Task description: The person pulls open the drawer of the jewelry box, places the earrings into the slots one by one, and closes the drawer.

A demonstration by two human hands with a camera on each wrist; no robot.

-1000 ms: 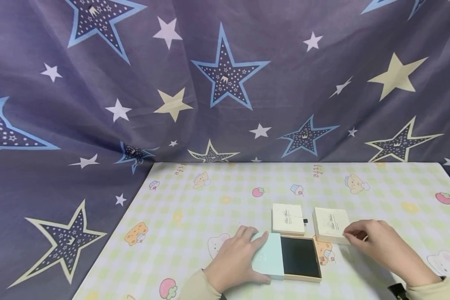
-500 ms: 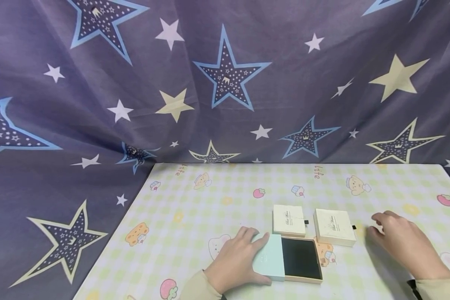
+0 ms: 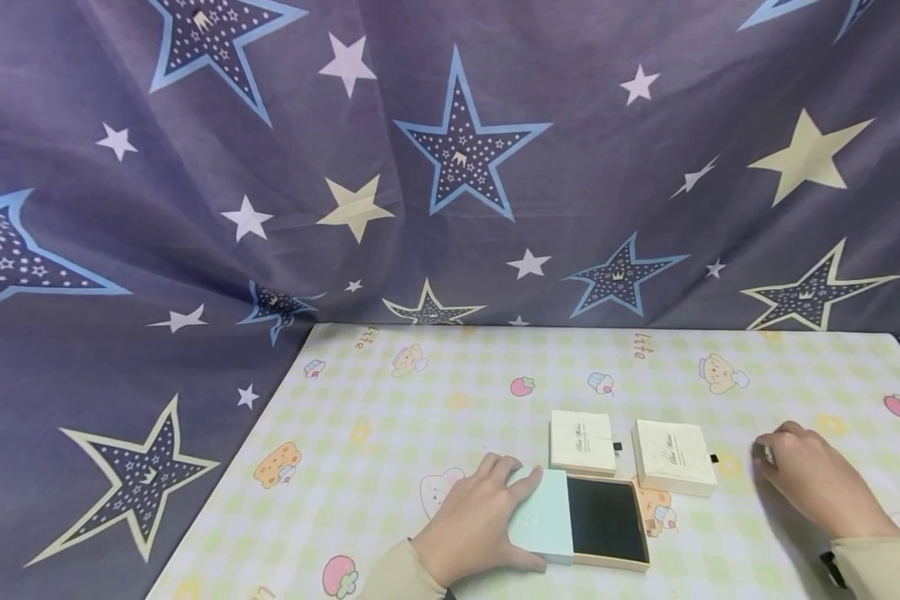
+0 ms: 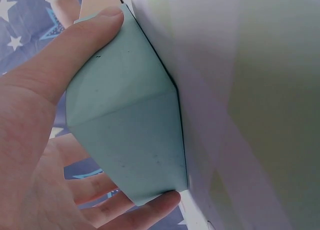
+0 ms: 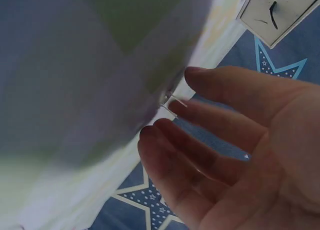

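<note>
My left hand [image 3: 474, 521] grips a pale mint sleeve box [image 3: 537, 515], thumb on its near side and fingers over the far side. The box's tray [image 3: 607, 517], with a black lining, is slid out to the right. In the left wrist view the thumb and fingertips lie along the mint sleeve [image 4: 125, 105]. My right hand [image 3: 817, 475] is low over the cloth at the right. In the right wrist view, a tiny piece with two thin metal pins [image 5: 172, 101] lies at the cloth between the thumb and fingertips, which stand apart with fingers loosely bent.
Two small cream boxes with printed lettering and dark pull tabs, one at the left [image 3: 581, 442] and one at the right [image 3: 673, 457], sit behind the mint box. A checked cloth [image 3: 420, 417] covers the table. A starry purple curtain [image 3: 330, 125] hangs behind it.
My right hand has left the right-hand cream box's tab and moved right, down to the cloth. My left hand stays on the mint box. The view has shifted slightly.
</note>
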